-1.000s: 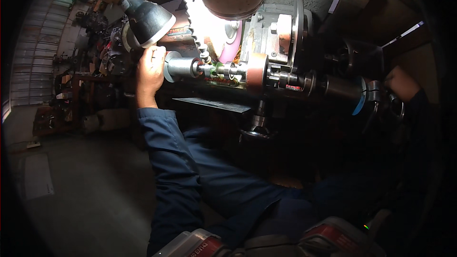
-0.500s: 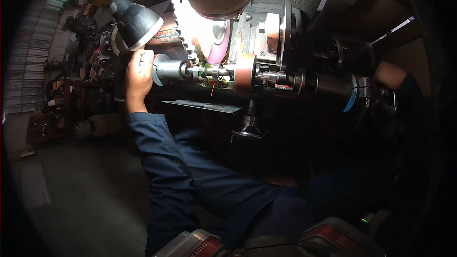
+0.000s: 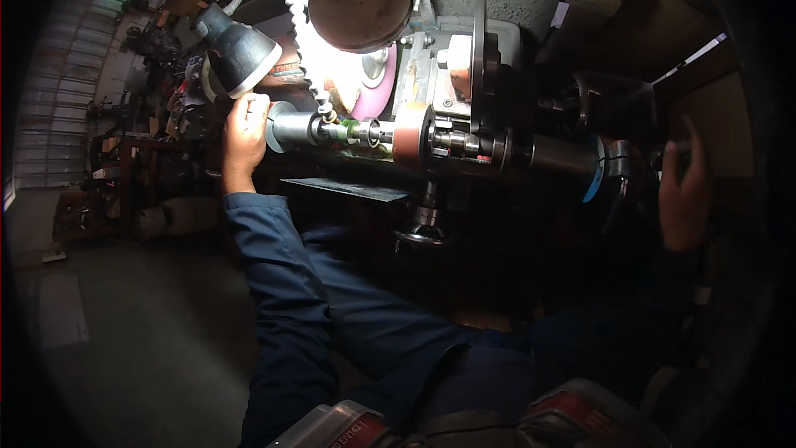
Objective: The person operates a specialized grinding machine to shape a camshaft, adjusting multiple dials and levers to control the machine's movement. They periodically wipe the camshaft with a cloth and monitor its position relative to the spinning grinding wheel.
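Head view, left hand (image 3: pixel 245 137) curled beside grey flange (image 3: pixel 275 126), grip unclear, right hand (image 3: pixel 686 191) spread

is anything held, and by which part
Left hand curls at the left end of the flanged grey cylinder, hold unclear; right hand looks open, apparently empty.

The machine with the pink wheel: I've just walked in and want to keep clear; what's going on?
A person is at the machine. The left hand is curled beside the grey flanged cylinder; whether it grips anything is unclear. The right hand is raised, open, near the metal collar farther right. The pink wheel stands behind the row of metal parts.
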A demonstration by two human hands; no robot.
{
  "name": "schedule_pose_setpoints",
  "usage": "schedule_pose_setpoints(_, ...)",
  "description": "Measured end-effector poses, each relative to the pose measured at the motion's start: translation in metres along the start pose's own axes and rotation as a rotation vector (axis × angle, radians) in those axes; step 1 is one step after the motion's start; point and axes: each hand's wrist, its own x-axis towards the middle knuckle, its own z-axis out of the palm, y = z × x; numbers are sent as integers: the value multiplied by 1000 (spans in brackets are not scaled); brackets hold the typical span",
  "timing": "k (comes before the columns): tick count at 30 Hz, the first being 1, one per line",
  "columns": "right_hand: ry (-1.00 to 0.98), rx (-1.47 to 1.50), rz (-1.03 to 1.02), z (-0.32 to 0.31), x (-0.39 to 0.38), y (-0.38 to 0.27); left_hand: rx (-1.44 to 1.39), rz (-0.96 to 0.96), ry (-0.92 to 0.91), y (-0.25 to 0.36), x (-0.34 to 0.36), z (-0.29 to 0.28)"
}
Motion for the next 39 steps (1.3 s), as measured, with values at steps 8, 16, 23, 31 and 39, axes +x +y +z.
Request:
schedule_pose_setpoints(8, 904, -511, -441, 79, -59, 51, -77, 4, -41, 20, 10, 17)
schedule_pose_setpoints(16, 435, -25, -191, 33, -50, 16, -47, -36, -44, 11, 4, 10)
schedule_pose_setpoints(23, 142, 124, 118, 11, -40, 8, -141, -32, -32, 11, 2, 13)
schedule_pose_setpoints(31, 35, 70, 160, 5, -28, 6, -163, -37, -64, 23, -1, 13)
schedule_pose_setpoints(39, 84, 82, 124, 9, -35, 8, -104, -28, -67, 21, -2, 13)
